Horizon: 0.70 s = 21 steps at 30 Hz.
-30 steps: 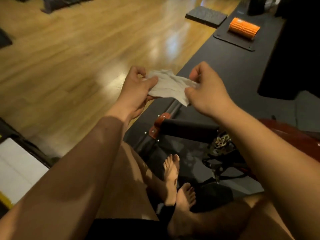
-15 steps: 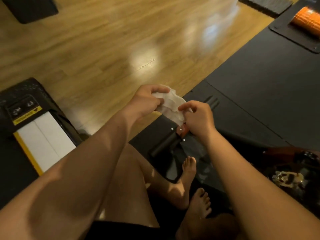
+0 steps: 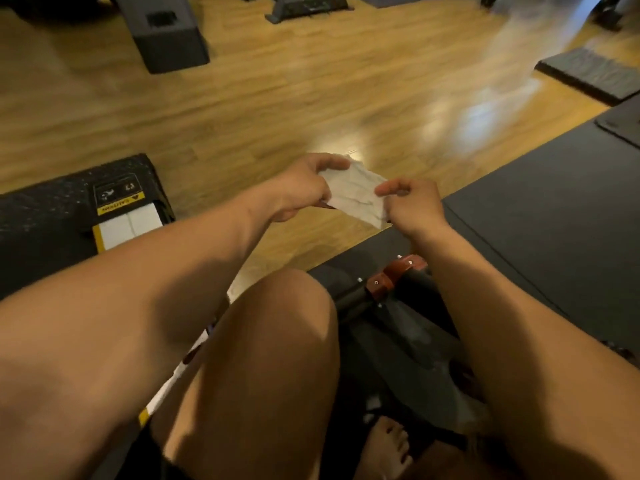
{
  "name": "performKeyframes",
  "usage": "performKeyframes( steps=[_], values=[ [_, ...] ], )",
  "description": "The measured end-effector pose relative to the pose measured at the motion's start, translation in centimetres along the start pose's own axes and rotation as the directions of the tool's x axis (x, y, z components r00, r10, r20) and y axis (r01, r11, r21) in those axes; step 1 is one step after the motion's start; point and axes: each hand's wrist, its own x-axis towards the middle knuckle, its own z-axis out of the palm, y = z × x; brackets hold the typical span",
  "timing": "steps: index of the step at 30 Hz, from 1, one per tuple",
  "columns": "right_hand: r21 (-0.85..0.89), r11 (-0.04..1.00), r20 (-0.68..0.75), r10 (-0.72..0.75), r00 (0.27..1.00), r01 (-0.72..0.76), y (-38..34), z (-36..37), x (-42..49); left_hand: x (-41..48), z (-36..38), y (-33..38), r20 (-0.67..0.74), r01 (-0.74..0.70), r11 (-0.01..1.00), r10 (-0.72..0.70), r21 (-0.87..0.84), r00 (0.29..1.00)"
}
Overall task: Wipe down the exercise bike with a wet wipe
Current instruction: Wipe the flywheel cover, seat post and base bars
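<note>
We hold the wet wipe [image 3: 356, 194] stretched in mid-air above the floor [image 3: 242, 109], our left hand [image 3: 304, 187] and right hand [image 3: 414, 206] each pinching an opposite side between thumb and curled fingers (limp, light, probably tearable, so best bunched into a palm).

Bare left forearm [image 3: 166, 299] and bare right forearm [image 3: 526, 334]. Left hand [image 3: 303, 188] and right hand [image 3: 415, 206] also bare. 1 bare thigh [image 3: 273, 358] in view, 1 bare foot [image 3: 384, 445] with toes showing. Dark garment edge [image 3: 157, 470] at the thigh's near end, too dim to tell more.
</note>
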Motion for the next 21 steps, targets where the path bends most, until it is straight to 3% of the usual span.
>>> performKeyframes(
  steps=[6, 9, 13, 17, 21],
  values=[
    [-0.102, 0.994, 0.088, -0.037, 0.995, 0.046, -0.2, 2.4, 6.0, 4.8, -1.7, -1.8, -0.072, 0.075, 0.943, -0.103, -0.323, 0.992],
    [-0.047, 0.998, 0.126, -0.023, 0.992, 0.029, 0.8, 5.4, 9.9, 9.5, -3.1, -4.3, -0.088, 0.068, 0.910, -0.113, -0.408, 0.990],
    [0.065, 0.995, 0.123, 0.060, 0.991, -0.069, 1.3, 10.0, 16.4, 16.9, -5.9, -7.6, -0.127, 0.071, 0.864, -0.153, -0.498, 0.980],
    [0.261, 0.937, 0.192, 0.185, 0.964, -0.232, -0.6, 12.7, 21.6, 21.8, -8.7, -8.6, -0.187, 0.087, 0.741, -0.278, -0.666, 0.942],
    [0.238, 0.890, 0.357, 0.293, 0.887, -0.389, -1.9, 13.9, 21.1, 20.9, -10.2, -8.9, -0.221, 0.144, 0.775, -0.345, -0.615, 0.912]
  ],
)
